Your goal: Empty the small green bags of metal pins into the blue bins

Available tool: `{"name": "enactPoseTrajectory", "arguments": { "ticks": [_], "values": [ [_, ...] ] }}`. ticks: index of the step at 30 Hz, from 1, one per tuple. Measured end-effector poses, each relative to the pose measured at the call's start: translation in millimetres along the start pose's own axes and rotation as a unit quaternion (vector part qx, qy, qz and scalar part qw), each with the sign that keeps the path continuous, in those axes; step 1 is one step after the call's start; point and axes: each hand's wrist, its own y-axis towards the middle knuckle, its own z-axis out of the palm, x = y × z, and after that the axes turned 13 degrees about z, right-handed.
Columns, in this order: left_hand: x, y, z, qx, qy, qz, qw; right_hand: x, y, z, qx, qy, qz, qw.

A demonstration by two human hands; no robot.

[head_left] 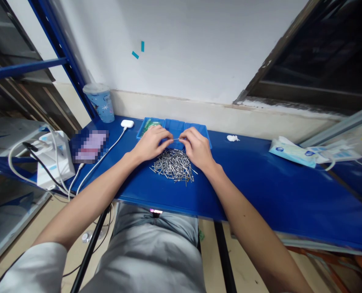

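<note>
Between my two hands a thin metal pin [177,139] is stretched level, its ends pinched in my fingertips. My left hand [153,142] closes on its left end and my right hand [197,147] on its right end. Just below them, on the blue table, lies a loose pile of silvery metal pins [176,166]. Behind my hands stands a blue divided tray [175,123]. Its left compartment has green pieces [150,124] in it; my hands partly hide the other compartments.
Left on the table [245,179] are a patterned cup [100,103], a white charger case [127,124], a blurred phone [91,146] and a white power strip [57,162] with cables. To the right lie a crumpled tissue [232,138] and a tissue pack [292,151].
</note>
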Motion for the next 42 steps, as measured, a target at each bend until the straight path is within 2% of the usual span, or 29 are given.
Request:
{"name": "enactPoseTrajectory", "arguments": {
  "ticks": [16,24,31,42],
  "values": [
    [-0.9,-0.7,3.8,-0.002,0.007,0.017,1.0,2.2,-1.9,5.4,0.014,0.012,0.007,1.0],
    [-4.6,0.6,6.1,-0.006,0.002,0.036,0.999,0.8,-2.2,9.5,0.0,-0.012,0.027,1.0],
    [-3.4,0.2,4.9,-0.017,0.011,0.017,1.0,1.7,-0.4,5.3,0.004,0.006,0.012,1.0],
    [-0.5,-0.4,-0.3,-0.02,0.019,0.0,1.0,2.3,0.6,0.7,-0.029,0.032,0.008,0.999]
  ]
}}
